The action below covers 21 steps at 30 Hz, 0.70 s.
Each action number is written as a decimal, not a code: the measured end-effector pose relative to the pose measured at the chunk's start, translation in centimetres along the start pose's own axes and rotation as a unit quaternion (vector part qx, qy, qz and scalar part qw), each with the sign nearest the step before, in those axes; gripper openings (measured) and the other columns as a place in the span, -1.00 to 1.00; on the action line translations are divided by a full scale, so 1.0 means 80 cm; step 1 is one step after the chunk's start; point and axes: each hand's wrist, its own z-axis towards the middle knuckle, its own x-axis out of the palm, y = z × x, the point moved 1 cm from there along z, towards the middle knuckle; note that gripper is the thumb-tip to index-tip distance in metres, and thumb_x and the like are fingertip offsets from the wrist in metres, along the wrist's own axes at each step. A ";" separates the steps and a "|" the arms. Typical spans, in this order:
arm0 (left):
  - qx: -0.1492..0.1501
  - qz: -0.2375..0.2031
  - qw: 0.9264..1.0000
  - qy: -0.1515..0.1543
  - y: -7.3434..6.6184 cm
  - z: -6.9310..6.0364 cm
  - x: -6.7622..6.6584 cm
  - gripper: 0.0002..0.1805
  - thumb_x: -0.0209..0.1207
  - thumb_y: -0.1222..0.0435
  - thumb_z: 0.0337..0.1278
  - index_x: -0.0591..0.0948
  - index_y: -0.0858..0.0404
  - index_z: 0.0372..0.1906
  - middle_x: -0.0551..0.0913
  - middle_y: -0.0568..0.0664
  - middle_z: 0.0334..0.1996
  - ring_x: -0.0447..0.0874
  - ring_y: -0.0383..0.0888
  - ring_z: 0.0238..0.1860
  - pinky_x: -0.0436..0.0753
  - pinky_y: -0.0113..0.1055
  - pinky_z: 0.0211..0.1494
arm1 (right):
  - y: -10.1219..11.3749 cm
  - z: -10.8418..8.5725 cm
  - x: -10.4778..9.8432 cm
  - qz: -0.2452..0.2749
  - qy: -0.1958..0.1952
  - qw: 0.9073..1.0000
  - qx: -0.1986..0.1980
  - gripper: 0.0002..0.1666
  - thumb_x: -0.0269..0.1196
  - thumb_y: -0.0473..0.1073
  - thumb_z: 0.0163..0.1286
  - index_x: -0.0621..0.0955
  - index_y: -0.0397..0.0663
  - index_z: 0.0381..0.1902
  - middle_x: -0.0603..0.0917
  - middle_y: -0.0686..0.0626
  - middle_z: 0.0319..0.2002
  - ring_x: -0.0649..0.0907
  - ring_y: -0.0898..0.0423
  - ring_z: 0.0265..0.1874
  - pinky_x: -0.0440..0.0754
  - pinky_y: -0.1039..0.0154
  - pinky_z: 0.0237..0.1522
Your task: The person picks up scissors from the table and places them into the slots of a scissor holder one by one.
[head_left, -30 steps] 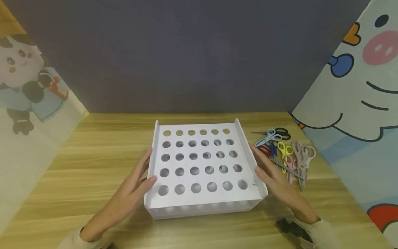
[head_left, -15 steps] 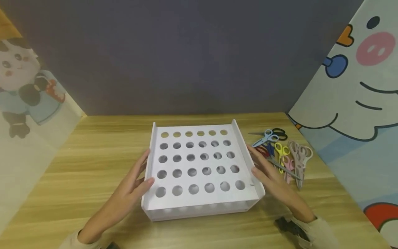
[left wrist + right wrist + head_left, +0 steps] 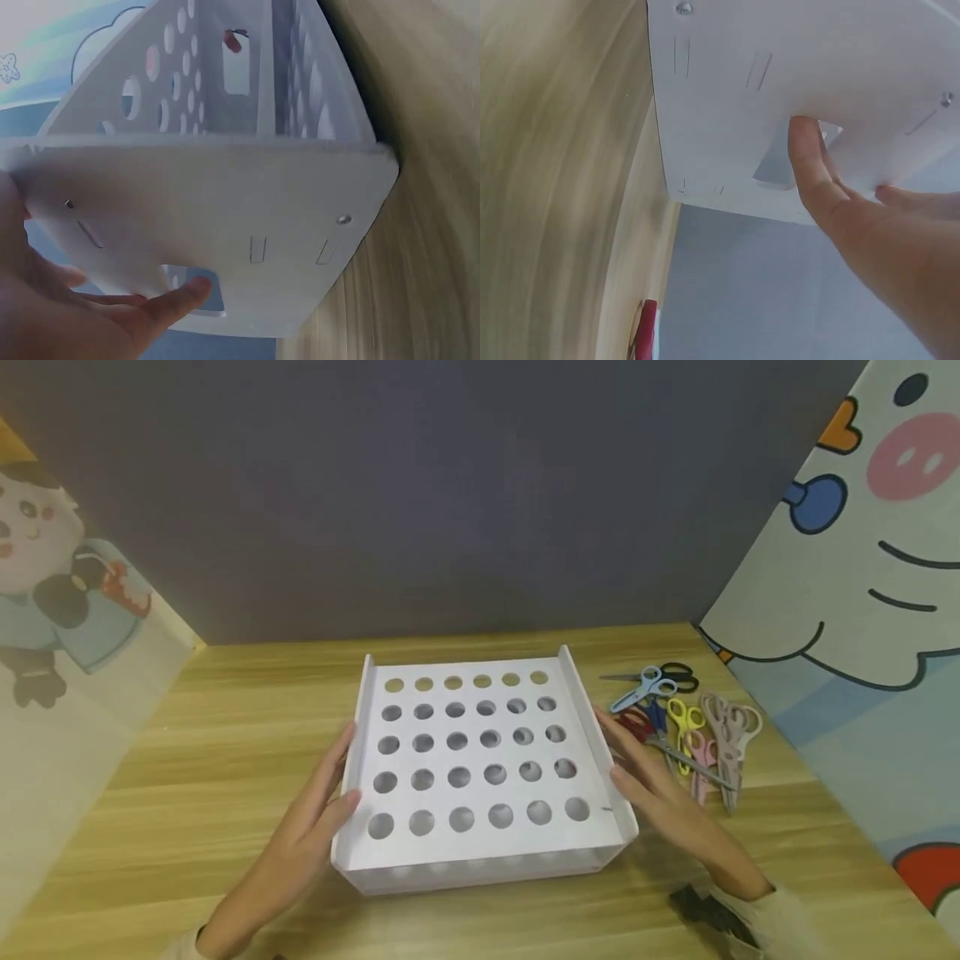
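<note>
A white box-shaped rack point(image 3: 438, 847) with rows of round holes in its top panel sits on the wooden table point(image 3: 187, 777). Along its left side panel lies my left hand point(image 3: 307, 827), thumb at the upper edge; in the left wrist view a straight finger point(image 3: 176, 300) reaches the side cutout. My right hand point(image 3: 656, 793) touches the opposite side panel, thumb near the top edge. From the right wrist, a fingertip point(image 3: 804, 135) shows at that side's cutout. The left wrist view also catches a fingertip point(image 3: 232, 41) in the far cutout.
To the right of the rack lies a pile of several scissors, among them a light blue pair point(image 3: 647, 689), a yellow pair point(image 3: 686, 718) and a beige pair point(image 3: 726, 735). A grey panel point(image 3: 450, 502) stands behind the table, with cartoon-printed walls at both sides.
The rack and my left hand have shifted slightly to the left in the head view. The right hand keeps its place against the rack. The head camera has also moved a little.
</note>
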 end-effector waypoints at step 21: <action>0.017 0.044 0.999 -0.017 0.022 0.006 -0.009 -0.38 -0.15 0.37 0.54 0.14 -0.08 0.57 0.15 -0.07 0.54 0.22 -0.13 0.45 0.35 -0.55 0.32 | -0.008 -0.007 -0.006 -0.020 -0.039 0.998 0.051 -0.48 -0.09 -0.35 0.58 0.29 -0.30 0.45 0.38 -0.38 0.35 0.52 0.36 0.17 0.60 0.37 0.07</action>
